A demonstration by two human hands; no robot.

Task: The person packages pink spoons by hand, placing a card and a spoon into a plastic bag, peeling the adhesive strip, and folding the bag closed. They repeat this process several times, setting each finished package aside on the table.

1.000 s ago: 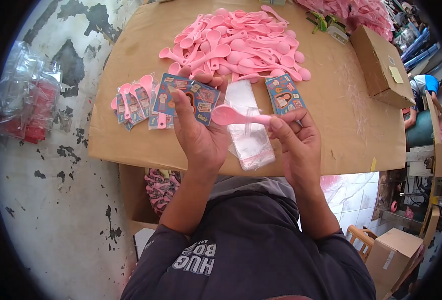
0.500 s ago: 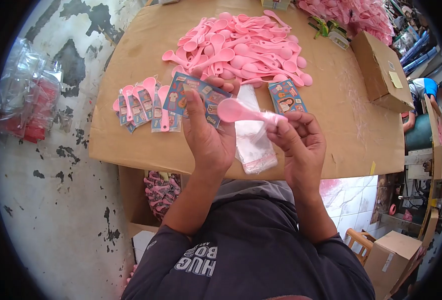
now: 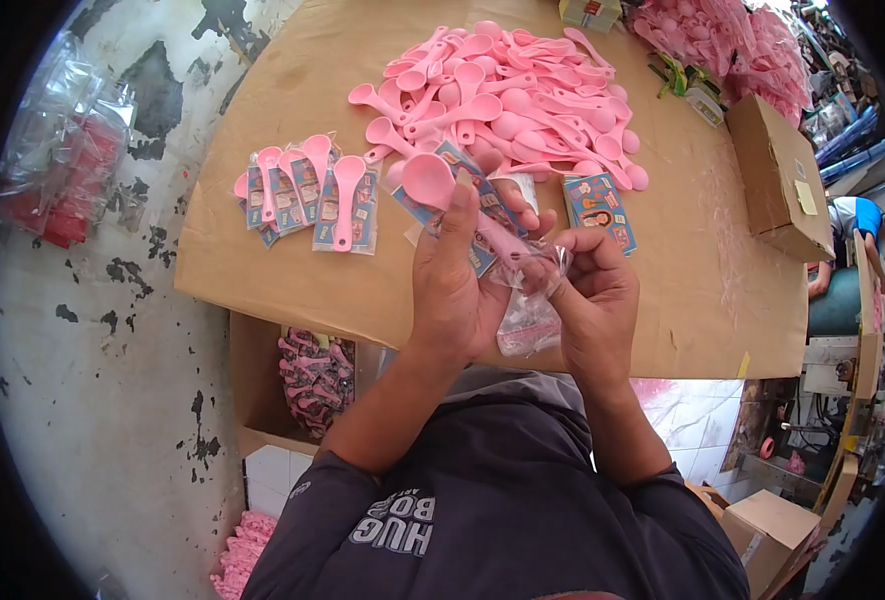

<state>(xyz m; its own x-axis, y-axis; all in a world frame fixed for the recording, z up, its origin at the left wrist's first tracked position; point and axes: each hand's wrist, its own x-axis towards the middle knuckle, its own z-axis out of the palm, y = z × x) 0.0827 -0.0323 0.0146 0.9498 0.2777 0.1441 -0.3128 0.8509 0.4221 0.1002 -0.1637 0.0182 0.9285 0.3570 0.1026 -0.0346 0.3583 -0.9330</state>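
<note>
My left hand [image 3: 457, 275] holds a pink spoon [image 3: 428, 180] together with a blue printed card [image 3: 480, 258], its thumb lying over both. My right hand [image 3: 602, 300] pinches a clear plastic bag [image 3: 542, 268] at the handle end of the spoon. Under the hands lies a stack of clear bags [image 3: 530, 330]. Just beyond my right hand is a stack of blue cards [image 3: 600, 210]. Several bagged spoons with cards [image 3: 345, 215] rest on the brown table [image 3: 292, 280] to the left.
Loose pink spoons [image 3: 522, 90] form a large pile at the back. A cardboard box [image 3: 777, 180] stands at the right edge, with pink bags [image 3: 722, 50] behind it. Below the left edge is an open box of packed spoons [image 3: 314, 380]. Another person [image 3: 857, 215] is at the far right.
The spoon has moved from my right hand to my left, over the card. My right hand now holds the clear bag by the handle. The view has shifted slightly.
</note>
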